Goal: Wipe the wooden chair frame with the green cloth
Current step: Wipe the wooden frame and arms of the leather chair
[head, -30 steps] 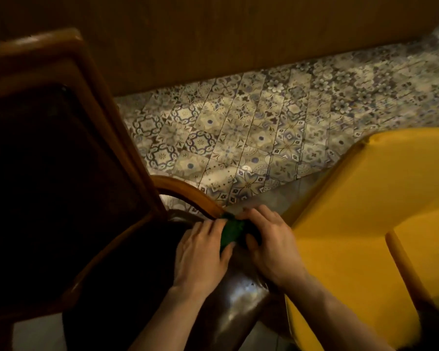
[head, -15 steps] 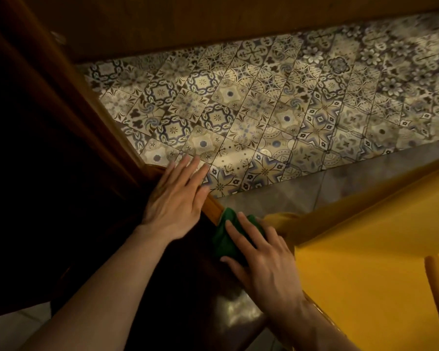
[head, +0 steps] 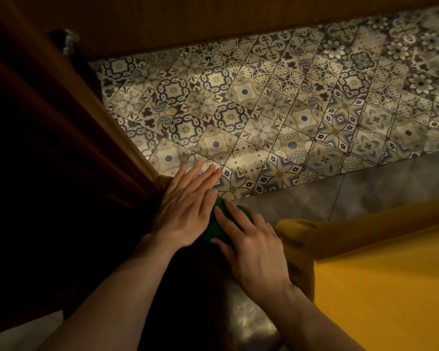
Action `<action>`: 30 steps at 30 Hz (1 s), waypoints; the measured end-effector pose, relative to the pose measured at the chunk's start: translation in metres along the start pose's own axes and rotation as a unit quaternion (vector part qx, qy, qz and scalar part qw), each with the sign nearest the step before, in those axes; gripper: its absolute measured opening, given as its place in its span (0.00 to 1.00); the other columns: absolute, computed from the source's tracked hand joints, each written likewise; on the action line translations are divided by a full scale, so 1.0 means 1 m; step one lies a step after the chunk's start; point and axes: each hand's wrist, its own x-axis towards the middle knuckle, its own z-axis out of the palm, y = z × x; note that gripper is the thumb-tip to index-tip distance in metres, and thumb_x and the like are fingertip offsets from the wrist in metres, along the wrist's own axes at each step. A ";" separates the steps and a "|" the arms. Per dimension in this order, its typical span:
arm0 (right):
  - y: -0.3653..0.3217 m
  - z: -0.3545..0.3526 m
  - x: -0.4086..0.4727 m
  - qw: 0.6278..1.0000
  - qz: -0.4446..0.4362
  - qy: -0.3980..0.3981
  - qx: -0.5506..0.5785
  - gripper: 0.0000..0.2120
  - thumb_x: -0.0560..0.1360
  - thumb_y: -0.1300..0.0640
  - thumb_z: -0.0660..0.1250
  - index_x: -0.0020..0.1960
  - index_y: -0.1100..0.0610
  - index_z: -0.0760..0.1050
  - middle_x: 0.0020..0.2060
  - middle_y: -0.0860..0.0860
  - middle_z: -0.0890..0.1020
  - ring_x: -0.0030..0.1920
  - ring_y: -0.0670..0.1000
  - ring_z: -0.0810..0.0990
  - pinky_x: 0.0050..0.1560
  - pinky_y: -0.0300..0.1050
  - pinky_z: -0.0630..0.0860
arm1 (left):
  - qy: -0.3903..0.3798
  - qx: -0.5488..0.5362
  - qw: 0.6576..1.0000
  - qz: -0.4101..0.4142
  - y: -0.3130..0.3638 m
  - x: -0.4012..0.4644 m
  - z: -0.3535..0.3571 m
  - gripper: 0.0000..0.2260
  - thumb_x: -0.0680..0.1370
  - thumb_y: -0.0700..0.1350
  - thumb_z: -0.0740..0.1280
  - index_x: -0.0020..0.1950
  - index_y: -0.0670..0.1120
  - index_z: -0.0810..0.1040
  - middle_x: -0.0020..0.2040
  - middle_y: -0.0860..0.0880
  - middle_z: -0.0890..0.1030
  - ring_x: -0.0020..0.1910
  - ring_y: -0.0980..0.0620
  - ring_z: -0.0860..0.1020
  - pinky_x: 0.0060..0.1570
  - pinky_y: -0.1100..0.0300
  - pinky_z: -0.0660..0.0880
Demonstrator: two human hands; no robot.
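Mid-wipe: my right hand [head: 254, 252], fingers spread, pressed the crumpled green cloth [head: 214, 228] on the brown wooden chair frame [head: 107, 138]; left hand [head: 185, 211] flat. Next: slide along.

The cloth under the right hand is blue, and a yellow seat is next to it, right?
Not quite: the head view shows the cloth under the right hand is green, not blue. The yellow seat is next to it.
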 end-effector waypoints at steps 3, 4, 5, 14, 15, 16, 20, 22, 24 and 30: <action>-0.006 0.002 0.013 1.000 -0.006 -0.014 0.004 0.29 0.78 0.44 0.66 0.77 0.47 0.64 0.77 0.47 0.67 0.70 0.59 0.69 0.61 0.56 0.76 | -0.002 -0.024 1.000 0.002 -0.003 0.001 0.001 0.27 0.83 0.54 0.38 0.80 0.53 0.57 0.79 0.59 0.58 0.79 0.62 0.47 0.78 0.53 0.43; -0.008 0.003 0.016 1.000 -0.006 -0.016 0.001 0.29 0.78 0.45 0.67 0.76 0.47 0.64 0.77 0.47 0.67 0.70 0.59 0.69 0.61 0.56 0.76 | -0.002 -0.033 0.999 0.000 -0.004 0.001 0.002 0.27 0.83 0.54 0.38 0.80 0.53 0.56 0.79 0.59 0.58 0.79 0.63 0.47 0.77 0.54 0.42; -0.010 0.003 0.019 1.000 -0.008 -0.013 -0.003 0.30 0.77 0.46 0.68 0.76 0.48 0.65 0.76 0.48 0.68 0.69 0.60 0.70 0.60 0.56 0.76 | -0.001 -0.047 0.999 -0.003 -0.005 0.002 0.002 0.27 0.83 0.54 0.38 0.81 0.53 0.56 0.79 0.59 0.59 0.78 0.64 0.47 0.77 0.55 0.41; 0.002 -0.022 -0.005 0.989 -0.024 0.104 0.103 0.20 0.75 0.58 0.70 0.67 0.51 0.75 0.65 0.49 0.77 0.57 0.57 0.76 0.52 0.56 0.78 | -0.042 -0.381 0.910 -0.159 -0.001 0.014 -0.020 0.28 0.80 0.64 0.43 0.79 0.61 0.58 0.79 0.57 0.63 0.78 0.58 0.54 0.77 0.55 0.47; 0.007 -0.027 -0.014 0.981 -0.014 0.143 0.131 0.20 0.74 0.59 0.71 0.65 0.51 0.76 0.63 0.49 0.78 0.56 0.56 0.77 0.52 0.55 0.78 | -0.029 -0.407 0.898 -0.165 0.001 0.013 -0.023 0.26 0.81 0.63 0.44 0.79 0.61 0.59 0.79 0.57 0.62 0.77 0.60 0.55 0.75 0.61 0.52; 0.013 -0.032 -0.025 0.972 0.000 0.178 0.151 0.19 0.74 0.59 0.71 0.64 0.52 0.77 0.61 0.49 0.79 0.56 0.55 0.78 0.53 0.54 0.78 | -0.010 -0.417 0.894 -0.164 0.006 0.009 -0.026 0.24 0.82 0.62 0.44 0.79 0.61 0.59 0.79 0.56 0.63 0.75 0.62 0.59 0.69 0.68 0.56; 0.033 -0.048 -0.085 0.946 0.066 0.260 0.179 0.17 0.74 0.57 0.70 0.62 0.50 0.78 0.60 0.46 0.78 0.58 0.52 0.79 0.55 0.51 0.77 | 0.038 -0.297 0.945 -0.133 0.046 -0.022 -0.025 0.23 0.81 0.64 0.45 0.75 0.66 0.62 0.76 0.58 0.65 0.64 0.67 0.67 0.59 0.61 0.65; 0.040 -0.045 -0.118 0.943 0.096 0.271 0.166 0.18 0.73 0.58 0.69 0.62 0.50 0.78 0.61 0.46 0.78 0.59 0.52 0.79 0.55 0.50 0.76 | 0.057 -0.231 0.968 -0.074 0.071 -0.041 -0.016 0.22 0.82 0.61 0.47 0.75 0.62 0.63 0.76 0.59 0.65 0.70 0.65 0.62 0.67 0.58 0.63; 0.044 -0.037 -0.146 0.947 0.122 0.269 0.129 0.19 0.71 0.59 0.70 0.62 0.52 0.79 0.61 0.48 0.79 0.59 0.55 0.78 0.56 0.49 0.76 | 0.049 -0.167 0.985 0.012 0.097 -0.058 -0.002 0.22 0.84 0.57 0.49 0.77 0.55 0.63 0.76 0.59 0.64 0.75 0.67 0.53 0.75 0.61 0.51; 0.044 -0.007 -0.197 0.973 0.169 0.154 0.013 0.25 0.77 0.55 0.68 0.73 0.45 0.70 0.73 0.49 0.73 0.72 0.59 0.69 0.61 0.58 0.77 | -0.052 -0.033 0.983 0.171 0.143 -0.093 0.047 0.26 0.84 0.55 0.46 0.81 0.47 0.56 0.81 0.51 0.56 0.80 0.57 0.45 0.78 0.52 0.46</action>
